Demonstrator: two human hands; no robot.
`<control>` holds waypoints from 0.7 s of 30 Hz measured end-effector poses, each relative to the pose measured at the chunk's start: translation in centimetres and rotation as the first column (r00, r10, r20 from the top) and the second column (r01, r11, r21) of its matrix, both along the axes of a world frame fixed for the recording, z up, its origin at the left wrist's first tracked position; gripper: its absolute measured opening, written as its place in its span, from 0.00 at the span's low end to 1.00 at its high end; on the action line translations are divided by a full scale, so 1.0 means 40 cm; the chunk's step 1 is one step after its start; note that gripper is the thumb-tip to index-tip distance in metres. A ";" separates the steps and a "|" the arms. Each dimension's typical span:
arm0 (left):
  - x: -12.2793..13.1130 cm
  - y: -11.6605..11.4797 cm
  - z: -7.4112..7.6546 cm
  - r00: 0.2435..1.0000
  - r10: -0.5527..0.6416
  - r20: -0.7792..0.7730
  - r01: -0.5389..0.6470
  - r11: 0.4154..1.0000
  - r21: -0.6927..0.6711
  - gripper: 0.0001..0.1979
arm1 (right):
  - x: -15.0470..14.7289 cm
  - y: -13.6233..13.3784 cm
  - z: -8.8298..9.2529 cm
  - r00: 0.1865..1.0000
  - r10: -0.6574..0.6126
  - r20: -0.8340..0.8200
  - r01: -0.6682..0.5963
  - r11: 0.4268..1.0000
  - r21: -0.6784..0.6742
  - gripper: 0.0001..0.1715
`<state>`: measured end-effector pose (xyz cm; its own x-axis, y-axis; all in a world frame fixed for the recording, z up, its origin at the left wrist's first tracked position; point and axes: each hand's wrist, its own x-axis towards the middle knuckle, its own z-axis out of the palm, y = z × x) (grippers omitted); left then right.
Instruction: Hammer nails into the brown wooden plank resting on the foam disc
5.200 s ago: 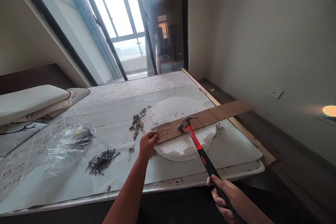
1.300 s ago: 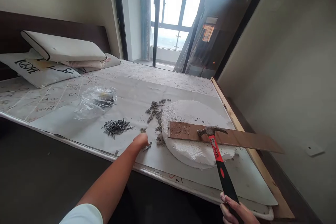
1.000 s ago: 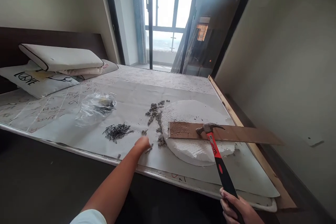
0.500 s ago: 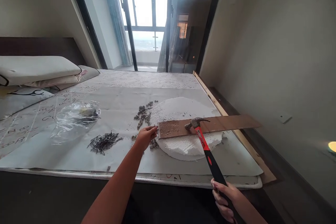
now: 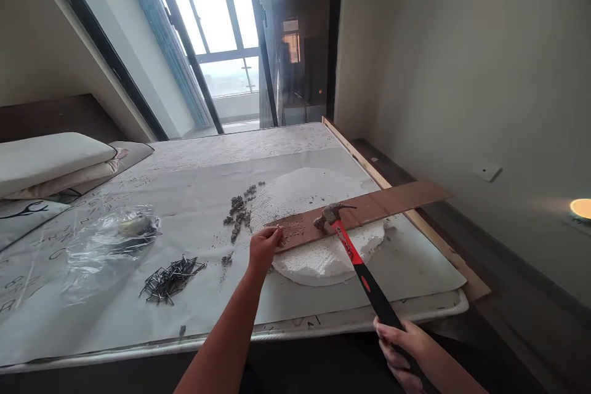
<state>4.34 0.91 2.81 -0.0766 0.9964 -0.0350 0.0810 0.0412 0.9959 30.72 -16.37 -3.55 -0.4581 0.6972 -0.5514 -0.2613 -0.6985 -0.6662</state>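
A long brown wooden board (image 5: 392, 200) lies across a white round foam slab (image 5: 323, 261) on the bed. Its left end is dotted with several nail heads (image 5: 295, 233). My left hand (image 5: 263, 247) rests at that left end, fingertips pinched on a small nail against the board. My right hand (image 5: 406, 351), at the bottom right, grips the black end of a red-and-black claw hammer (image 5: 355, 258). The steel hammer head (image 5: 330, 214) rests on the board, just right of the nail heads.
A pile of loose nails (image 5: 168, 277) and a clear plastic bag (image 5: 111, 240) lie left on the paper-covered bed (image 5: 194, 197). Grey crumbs of rubble (image 5: 237, 215) sit beside the foam. Pillows (image 5: 46, 163) are far left. A wooden strip (image 5: 443, 252) edges the bed by the wall.
My left hand went from the loose nails on the paper up to the board's left end. The hammer head stayed on the board. My view swung right and tilted.
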 end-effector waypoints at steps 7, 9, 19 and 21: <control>0.024 0.021 -0.039 0.888 0.024 -0.460 0.040 0.991 0.129 0.14 | -0.006 -0.012 0.012 0.993 -0.095 0.072 0.089 0.992 0.089 0.24; 0.024 0.026 -0.043 0.860 0.052 -0.508 0.030 0.988 0.153 0.13 | -0.002 -0.011 0.013 0.994 -0.075 0.079 0.068 0.994 0.091 0.25; 0.030 0.032 -0.057 0.846 0.066 -0.529 0.041 0.981 0.188 0.13 | 0.012 -0.010 0.025 0.983 -0.048 0.179 0.026 0.992 0.121 0.27; 0.031 0.033 -0.058 0.848 0.071 -0.524 0.040 0.980 0.197 0.12 | 0.012 -0.009 0.032 0.978 -0.042 0.206 0.018 0.993 0.116 0.28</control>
<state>5.58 2.23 0.48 -0.0437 0.9773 0.2071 0.5959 -0.1409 0.7906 31.20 -16.74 -2.26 -0.3195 0.7722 -0.5492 -0.1286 -0.6095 -0.7823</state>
